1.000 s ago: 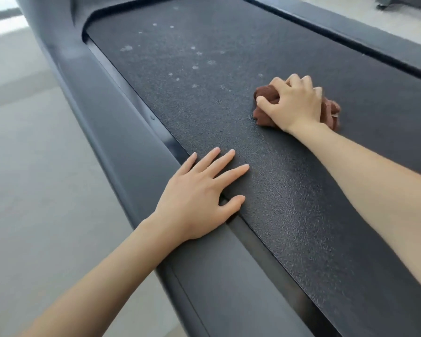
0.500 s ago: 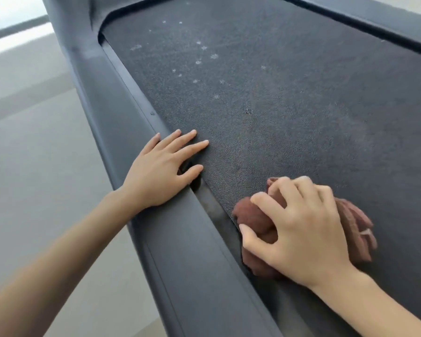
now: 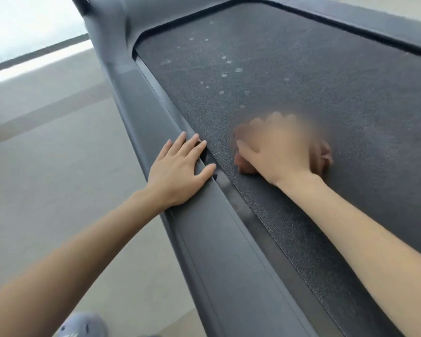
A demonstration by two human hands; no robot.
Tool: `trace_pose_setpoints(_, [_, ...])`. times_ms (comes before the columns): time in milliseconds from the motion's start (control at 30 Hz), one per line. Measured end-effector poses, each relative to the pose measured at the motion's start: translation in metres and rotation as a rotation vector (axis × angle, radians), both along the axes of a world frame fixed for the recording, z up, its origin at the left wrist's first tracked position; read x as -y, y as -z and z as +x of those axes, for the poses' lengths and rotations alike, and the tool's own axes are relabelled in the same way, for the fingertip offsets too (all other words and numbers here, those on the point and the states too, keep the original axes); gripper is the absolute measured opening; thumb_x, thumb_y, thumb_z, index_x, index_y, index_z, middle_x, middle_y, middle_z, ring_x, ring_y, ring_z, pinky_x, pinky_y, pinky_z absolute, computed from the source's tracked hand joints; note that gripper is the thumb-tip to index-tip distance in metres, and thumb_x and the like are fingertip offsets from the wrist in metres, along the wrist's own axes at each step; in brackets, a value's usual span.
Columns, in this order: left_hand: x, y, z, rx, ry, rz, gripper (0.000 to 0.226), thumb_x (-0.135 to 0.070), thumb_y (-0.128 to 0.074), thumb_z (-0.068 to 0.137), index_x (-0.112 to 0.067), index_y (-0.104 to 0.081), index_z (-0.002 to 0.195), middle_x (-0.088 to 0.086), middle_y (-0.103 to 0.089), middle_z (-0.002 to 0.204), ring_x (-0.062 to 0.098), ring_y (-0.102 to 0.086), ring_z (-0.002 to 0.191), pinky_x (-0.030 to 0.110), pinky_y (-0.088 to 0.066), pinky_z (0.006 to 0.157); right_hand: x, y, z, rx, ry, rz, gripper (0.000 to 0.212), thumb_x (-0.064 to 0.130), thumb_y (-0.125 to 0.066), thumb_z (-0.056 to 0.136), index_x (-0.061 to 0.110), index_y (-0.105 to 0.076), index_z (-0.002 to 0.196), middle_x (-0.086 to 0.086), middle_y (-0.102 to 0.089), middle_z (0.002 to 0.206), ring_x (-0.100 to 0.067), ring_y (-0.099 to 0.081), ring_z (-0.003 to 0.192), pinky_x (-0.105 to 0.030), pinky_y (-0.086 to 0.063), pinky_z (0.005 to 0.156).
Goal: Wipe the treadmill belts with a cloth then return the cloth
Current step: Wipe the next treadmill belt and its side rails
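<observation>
Right hand (image 3: 281, 152) slid up belt (image 3: 314, 69), grip holding one cloth (image 3: 246, 165), left hand (image 3: 178, 171) flat on rail (image 3: 216, 239)

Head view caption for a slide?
Right hand wipes spotted treadmill belt with brown cloth, left hand flat on side rail.

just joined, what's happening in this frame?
A person is wiping a treadmill belt. The right hand grips a bunched brown cloth pressed on the belt; the hand is blurred, so it is likely mid-stroke. The left hand lies flat on the side rail. Pale spots sit farther up the belt, not yet wiped.
</observation>
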State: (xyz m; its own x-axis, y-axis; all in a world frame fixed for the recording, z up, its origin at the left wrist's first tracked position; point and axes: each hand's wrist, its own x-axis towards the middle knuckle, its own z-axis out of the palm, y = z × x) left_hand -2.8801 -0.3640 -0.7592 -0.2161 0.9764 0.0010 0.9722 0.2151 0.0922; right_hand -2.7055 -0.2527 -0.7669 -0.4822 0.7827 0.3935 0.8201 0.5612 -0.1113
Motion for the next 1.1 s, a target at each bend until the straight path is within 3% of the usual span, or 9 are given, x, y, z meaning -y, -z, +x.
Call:
trace_pose_setpoints(167, [0.003,-0.003,-0.018,0.002,0.17,-0.02,0.066,-0.068,-0.014,0.088,-0.039,-0.017,0.147,-0.014,-0.008,0.157,0.009,0.005,0.144,0.031,0.007,0.117,0.062,0.004,0.042,-0.053,-0.088,0.059,0.043,0.057,-0.046,0.08,0.022,-0.063,0.098,-0.011,-0.057,0.098,-0.034,-0.05,0.088,-0.043,-0.033,0.072])
trace_pose_setpoints(333, [-0.02,-0.007,-0.041,0.04,0.304,-0.041,0.076,-0.074,0.001,0.075,-0.046,-0.012,0.145,-0.02,-0.004,0.155,0.001,0.008,0.142,0.031,0.008,0.117,0.03,-0.003,0.02,-0.008,-0.133,0.024,0.048,0.06,-0.042,0.077,0.023,-0.066,0.096,-0.007,-0.058,0.092,-0.032,-0.052,0.088,-0.042,-0.04,0.073])
trace_pose_setpoints(533, [-0.078,-0.001,-0.06,0.06,0.348,-0.04,0.067,-0.069,-0.015,0.084,-0.044,-0.012,0.146,-0.018,-0.003,0.156,0.004,0.005,0.143,0.04,0.005,0.117,-0.08,0.0,-0.03,0.012,0.178,0.047,0.049,0.061,-0.044,0.084,0.023,-0.06,0.11,-0.01,-0.056,0.11,-0.033,-0.047,0.105,-0.042,-0.035,0.084])
trace_pose_setpoints(700, [-0.084,0.01,-0.06,0.04,0.37,0.018,0.073,-0.068,-0.008,0.078,-0.042,-0.009,0.146,-0.014,-0.004,0.157,0.009,0.002,0.144,0.05,0.008,0.115,-0.133,-0.001,-0.051,0.025,0.363,-0.034,0.049,0.059,-0.043,0.086,0.024,-0.055,0.118,-0.011,-0.053,0.123,-0.034,-0.043,0.115,-0.044,-0.034,0.091])
trace_pose_setpoints(833, [-0.083,0.011,-0.058,0.021,0.392,0.045,0.069,-0.065,-0.011,0.081,-0.04,-0.014,0.146,-0.011,-0.009,0.157,0.012,-0.002,0.145,0.057,0.009,0.112,-0.086,-0.002,-0.046,0.03,0.409,-0.009,0.047,0.058,-0.046,0.086,0.023,-0.057,0.116,-0.011,-0.055,0.116,-0.033,-0.045,0.109,-0.043,-0.034,0.087])
trace_pose_setpoints(967, [-0.089,0.008,-0.097,0.08,0.362,0.085,0.056,-0.059,-0.026,0.089,-0.041,-0.03,0.142,-0.011,-0.022,0.154,0.012,-0.006,0.144,0.061,0.007,0.11,-0.002,-0.008,-0.04,0.038,0.336,-0.059,0.055,0.062,-0.037,0.08,0.024,-0.063,0.109,-0.007,-0.056,0.105,-0.031,-0.047,0.1,-0.04,-0.034,0.081])
trace_pose_setpoints(1100, [-0.096,0.005,-0.184,0.026,0.192,0.084,0.073,-0.069,-0.008,0.084,-0.033,-0.03,0.144,-0.004,-0.02,0.156,0.016,-0.007,0.144,0.053,0.005,0.114,0.058,-0.011,-0.039,0.021,0.319,-0.076,0.053,0.061,-0.039,0.077,0.023,-0.067,0.102,-0.004,-0.057,0.098,-0.03,-0.049,0.095,-0.039,-0.035,0.078])
